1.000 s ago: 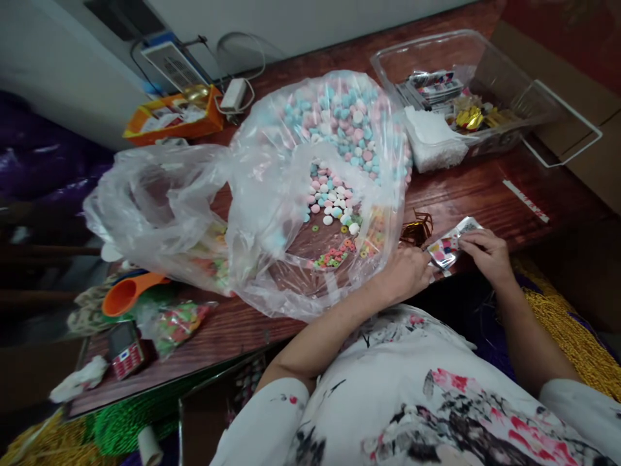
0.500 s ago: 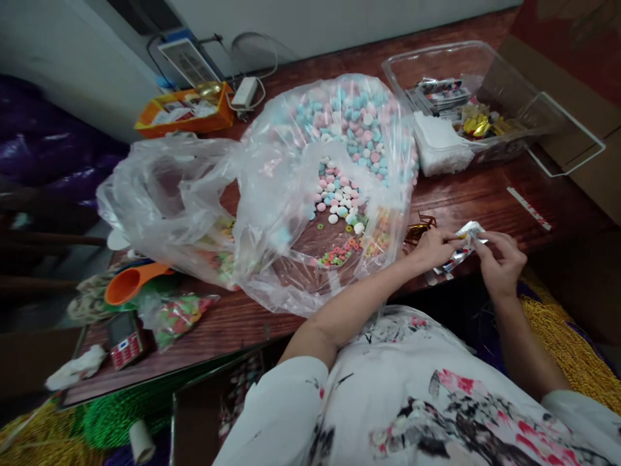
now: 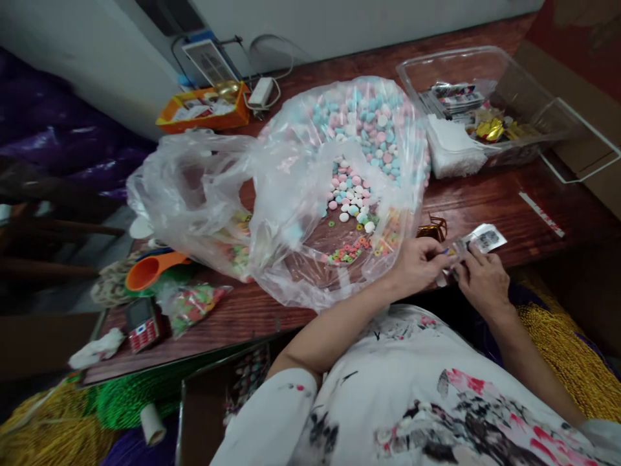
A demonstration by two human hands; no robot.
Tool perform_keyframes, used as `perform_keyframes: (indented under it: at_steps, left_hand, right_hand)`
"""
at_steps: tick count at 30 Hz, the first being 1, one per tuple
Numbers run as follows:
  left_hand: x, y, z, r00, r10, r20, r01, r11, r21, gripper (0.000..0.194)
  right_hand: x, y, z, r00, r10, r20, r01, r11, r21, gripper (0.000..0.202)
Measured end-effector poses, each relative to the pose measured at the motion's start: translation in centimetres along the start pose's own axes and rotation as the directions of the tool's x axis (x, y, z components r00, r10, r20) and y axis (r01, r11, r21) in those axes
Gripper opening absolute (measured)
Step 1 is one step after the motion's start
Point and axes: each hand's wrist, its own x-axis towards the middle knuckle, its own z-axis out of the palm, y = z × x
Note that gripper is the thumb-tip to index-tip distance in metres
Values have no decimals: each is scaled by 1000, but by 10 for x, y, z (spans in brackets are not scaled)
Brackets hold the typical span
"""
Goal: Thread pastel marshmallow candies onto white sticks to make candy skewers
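Near the table's front edge, my left hand [image 3: 421, 264] pinches one end of a small silver printed packet [image 3: 488, 239]. My right hand [image 3: 485, 283] lies over its middle, fingers closed on it. The packet's far end sticks out to the right, showing a dark square print. My fingers hide the rest. Just beyond my left hand are shiny gold strips [image 3: 434, 228], perhaps twist ties. To the left, a large clear plastic bag [image 3: 286, 175] lies open, with pink, blue and white candies [image 3: 383, 139] and small ring-shaped candies [image 3: 350, 251].
A clear plastic bin [image 3: 528, 97] holds packets and gold pieces, with a white stack [image 3: 456, 149] at its corner. A red-and-white strip [image 3: 541, 213] lies at right. Leftward are an orange scoop [image 3: 145, 272], a phone [image 3: 142, 325], a candy bag [image 3: 194, 305] and an orange tray [image 3: 204, 120].
My right hand has moved left, closer to my left hand, and lies flatter over the packet. The packet's printed end now shows on the right. The view has shifted slightly.
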Motion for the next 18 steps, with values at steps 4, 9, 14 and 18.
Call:
perform_keyframes:
  at_steps: [4,9,14,18]
  left_hand:
    - [-48,7,-50,988,-80,-134,62,989,-132,58]
    - [-76,4,-64,981,-118,-156,83,973,-216,70]
    - [-85,4,-76,948,-176,-266,83,942,-326,69]
    - [-94,3,-95,937,-166,-309,84,961,-262,67]
  right_hand:
    - [-4,-13,-28,999,24,-22,-17,958,285,22]
    - [18,-95,-45,992,-77,105,-45,551,833,47]
    - [44,-153,-28,970,-223,93,-6,362,932,30]
    - [48,-153,-26,955,-295,-32,166,442,882,38]
